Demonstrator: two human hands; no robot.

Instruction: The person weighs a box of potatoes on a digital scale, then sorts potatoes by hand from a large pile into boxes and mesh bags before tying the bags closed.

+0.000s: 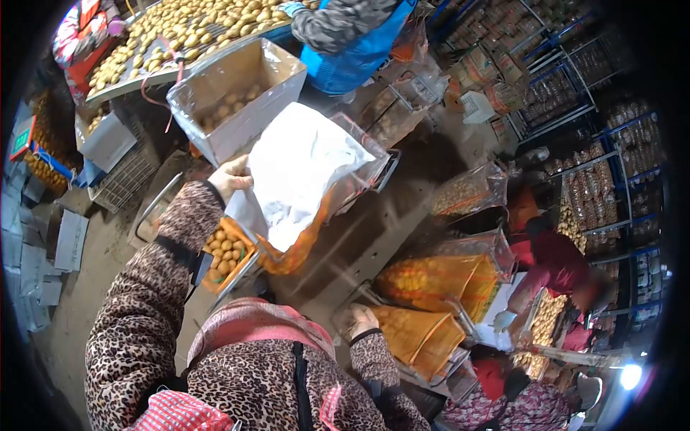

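Note:
My left hand [231, 176] is closed at the left edge of a bright white sheet or bag [295, 165], its fingertips pressed on the material. The white material lies bunched over a cart with an orange mesh bag [302, 248] hanging at its side. Just below that hand, an orange crate [226, 255] holds potatoes. My right hand [357, 321] is low, right of my body, with curled fingers beside a metal cart bar and an orange mesh sack [417, 337]. I cannot tell what it grips.
A plastic-lined carton [237, 100] with potatoes stands ahead, below a sorting table [208, 29] covered in potatoes. A person in a blue apron [345, 43] works there. People bend over potatoes at right, near filled mesh sacks [438, 280]. Racks [589, 179] of packed goods line the right.

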